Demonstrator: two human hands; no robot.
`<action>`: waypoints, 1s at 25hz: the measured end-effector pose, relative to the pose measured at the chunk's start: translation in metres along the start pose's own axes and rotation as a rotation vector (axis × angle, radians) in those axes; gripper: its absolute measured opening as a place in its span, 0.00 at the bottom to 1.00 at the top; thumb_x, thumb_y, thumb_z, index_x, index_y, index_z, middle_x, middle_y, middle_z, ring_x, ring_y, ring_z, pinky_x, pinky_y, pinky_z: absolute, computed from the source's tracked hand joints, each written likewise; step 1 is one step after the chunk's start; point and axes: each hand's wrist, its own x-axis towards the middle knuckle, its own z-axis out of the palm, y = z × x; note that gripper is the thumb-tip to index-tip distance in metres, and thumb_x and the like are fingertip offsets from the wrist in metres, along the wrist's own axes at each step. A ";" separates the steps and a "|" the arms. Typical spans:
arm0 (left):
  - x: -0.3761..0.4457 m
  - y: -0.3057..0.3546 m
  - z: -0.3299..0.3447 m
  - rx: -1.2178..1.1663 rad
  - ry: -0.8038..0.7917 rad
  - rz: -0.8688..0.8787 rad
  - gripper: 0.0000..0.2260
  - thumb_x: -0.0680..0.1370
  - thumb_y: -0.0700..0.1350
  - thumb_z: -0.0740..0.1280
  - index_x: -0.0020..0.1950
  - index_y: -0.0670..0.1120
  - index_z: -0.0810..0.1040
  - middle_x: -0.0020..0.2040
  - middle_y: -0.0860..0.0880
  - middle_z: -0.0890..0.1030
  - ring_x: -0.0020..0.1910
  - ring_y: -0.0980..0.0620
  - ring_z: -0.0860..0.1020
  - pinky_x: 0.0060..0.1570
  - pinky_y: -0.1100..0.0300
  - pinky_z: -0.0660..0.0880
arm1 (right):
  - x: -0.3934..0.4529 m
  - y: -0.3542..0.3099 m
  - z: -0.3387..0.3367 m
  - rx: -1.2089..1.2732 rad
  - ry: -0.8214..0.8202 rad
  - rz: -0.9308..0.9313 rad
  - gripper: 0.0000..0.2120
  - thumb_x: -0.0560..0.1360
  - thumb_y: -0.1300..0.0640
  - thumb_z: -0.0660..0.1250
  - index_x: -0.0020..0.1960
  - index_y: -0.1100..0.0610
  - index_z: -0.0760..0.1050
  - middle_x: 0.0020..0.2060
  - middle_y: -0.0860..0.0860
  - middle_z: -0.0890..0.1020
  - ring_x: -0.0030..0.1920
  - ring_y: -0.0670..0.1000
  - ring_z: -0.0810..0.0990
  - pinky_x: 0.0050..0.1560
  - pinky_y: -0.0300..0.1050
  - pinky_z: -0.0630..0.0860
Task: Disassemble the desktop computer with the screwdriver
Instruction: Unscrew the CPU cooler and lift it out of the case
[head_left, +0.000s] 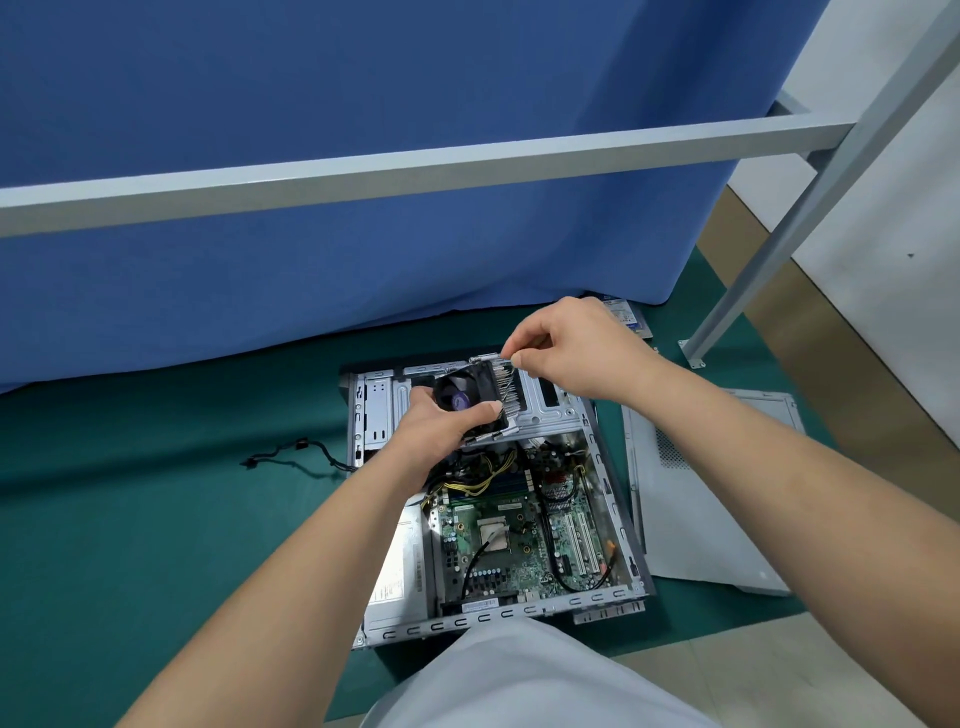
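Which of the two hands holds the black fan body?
The left hand grips the fan body; the right hand only pinches a spring screw at its top corner.

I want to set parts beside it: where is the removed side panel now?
In the head view, the side panel lies flat on the green mat, right of the open computer case.

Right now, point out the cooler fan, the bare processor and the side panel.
cooler fan (457, 397), head view, fan hub
processor (492, 535), head view, top face
side panel (696, 499), head view, flat middle
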 end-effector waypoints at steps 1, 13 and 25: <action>0.001 0.000 -0.001 0.005 0.001 0.000 0.53 0.54 0.65 0.83 0.70 0.49 0.62 0.61 0.49 0.78 0.54 0.49 0.83 0.60 0.48 0.80 | 0.000 -0.001 0.001 -0.003 0.000 -0.014 0.06 0.78 0.53 0.71 0.48 0.44 0.86 0.38 0.38 0.84 0.40 0.40 0.83 0.47 0.42 0.82; -0.019 0.009 0.002 0.370 -0.031 0.166 0.41 0.60 0.67 0.80 0.63 0.58 0.61 0.55 0.59 0.77 0.50 0.60 0.78 0.42 0.62 0.73 | 0.013 0.019 0.007 0.018 0.018 0.021 0.06 0.74 0.55 0.75 0.49 0.46 0.83 0.40 0.43 0.85 0.43 0.39 0.82 0.49 0.40 0.79; -0.029 0.024 -0.002 0.706 0.027 0.522 0.38 0.60 0.65 0.75 0.64 0.61 0.60 0.54 0.58 0.76 0.49 0.50 0.78 0.44 0.56 0.74 | 0.024 0.037 0.013 0.129 -0.129 0.144 0.06 0.69 0.57 0.80 0.40 0.49 0.84 0.34 0.41 0.85 0.35 0.39 0.83 0.37 0.34 0.75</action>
